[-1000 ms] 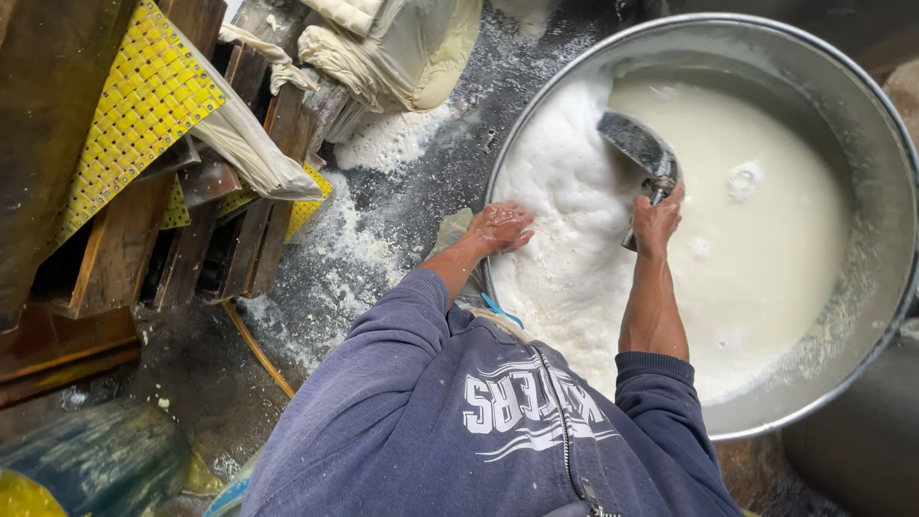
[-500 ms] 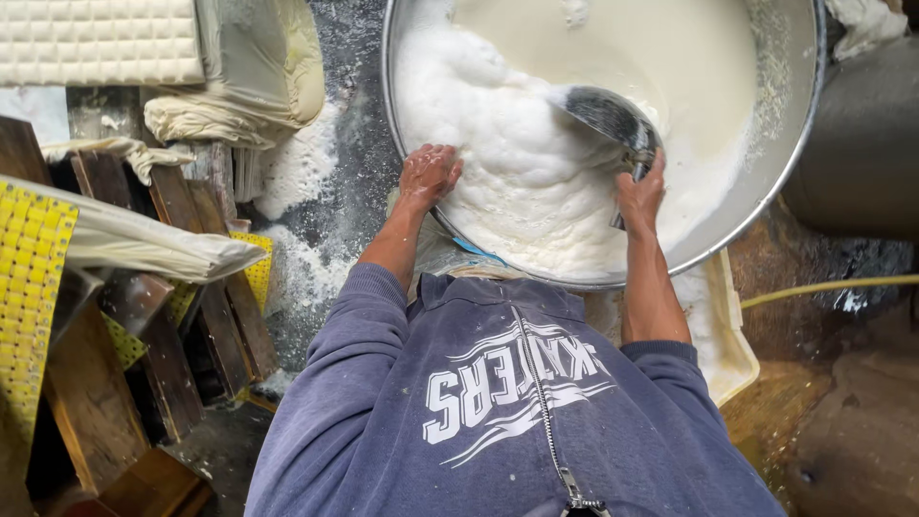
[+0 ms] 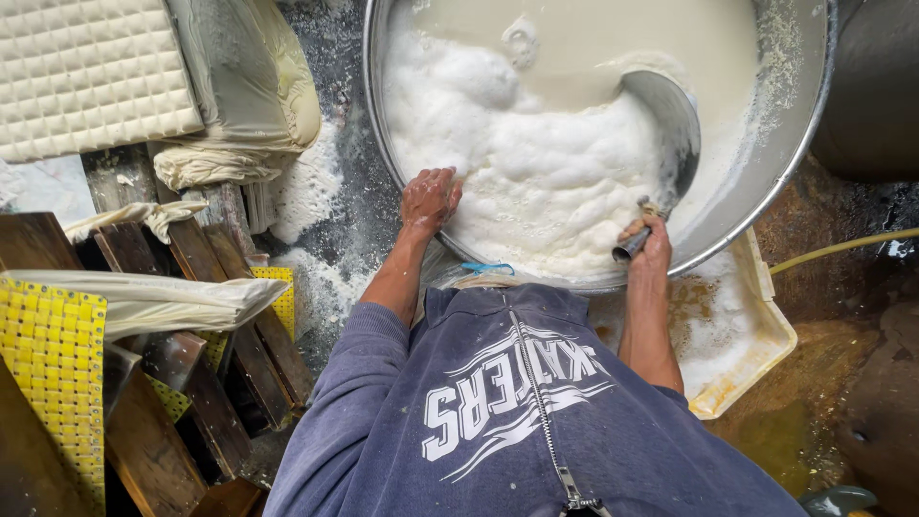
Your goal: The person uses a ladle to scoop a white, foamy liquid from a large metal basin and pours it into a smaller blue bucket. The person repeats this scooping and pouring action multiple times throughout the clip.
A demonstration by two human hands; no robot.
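Steel ladle (image 3: 665,124), broad-bowled, dipping into white foam (image 3: 536,182) at upper centre of frame, inside large metal basin (image 3: 809,144). Right hand (image 3: 646,244) clamping round ladle's short handle at basin's lower rim, fingers fully wrapped. Left hand (image 3: 429,199) resting on near rim, fingers curled loosely, touching froth, gripping nothing. Pale milky liquid (image 3: 593,38) lying beyond foam. Likely handling: ladle rigid, wet, probably slippery; heavy once filled; handle end being the only sensible hold. Foam light, soft, collapsing easily. Yellow tray (image 3: 756,335) sitting under basin, lower right. Yellow mesh mould (image 3: 53,383) and wooden boards (image 3: 206,383) lying at left.
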